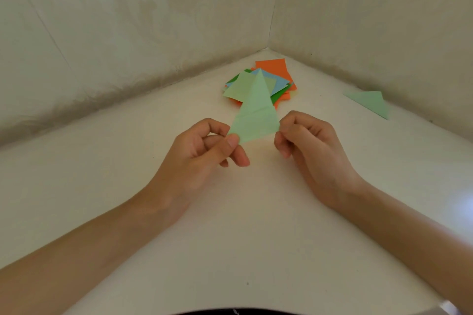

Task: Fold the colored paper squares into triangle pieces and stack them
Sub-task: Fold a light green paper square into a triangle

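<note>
Here the pale green triangle (253, 112) is held up off the white table (153, 186), its point aimed at the far corner where the two walls meet. The left hand (204, 151) pinches its near left corner between thumb and forefinger; the right hand (304, 146) closes its fingertips on the near right corner.

The risk, as I judge it, lies in the next crease: with the paper in the air and gripped only at two corners, the edges may slip out of line and the fold come out skewed. A hard pull between the hands could also tear or crumple the thin sheet.

Behind the triangle, near the far corner, lies the loose pile of paper squares (276, 71) in orange, blue and green, fanned and overlapping, so a careless reach could scatter it. One finished green triangle (368, 102) lies by the right wall, well apart from the pile. Nothing stands between the hands and either.
</note>
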